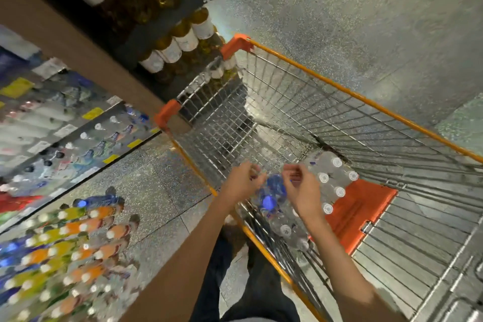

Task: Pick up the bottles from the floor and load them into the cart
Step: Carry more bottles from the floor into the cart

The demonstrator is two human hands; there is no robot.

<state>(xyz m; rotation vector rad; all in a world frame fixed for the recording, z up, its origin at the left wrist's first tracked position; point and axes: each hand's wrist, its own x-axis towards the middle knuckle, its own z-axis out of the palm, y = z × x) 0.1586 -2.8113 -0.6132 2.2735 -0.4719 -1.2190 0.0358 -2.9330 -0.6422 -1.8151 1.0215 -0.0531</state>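
Observation:
A wire cart (366,102) with an orange rim stands in front of me. At its near end lie a pack of clear bottles with white caps (332,183) and a pack of blue-capped bottles (271,192). My left hand (241,181) and my right hand (300,191) hover just above the blue-capped pack, one on each side. Their fingers are loosely curled and I see nothing held in them. On the floor at the lower left stand several packs of orange, yellow and green bottles (78,243), blurred by motion.
Shelves of water bottles (65,144) run along the left. A rack of golden bottles with white labels (170,47) stands beyond the cart's far left corner. An orange seat flap (363,214) lies in the cart's near end. Speckled floor (339,8) stretches ahead and to the right.

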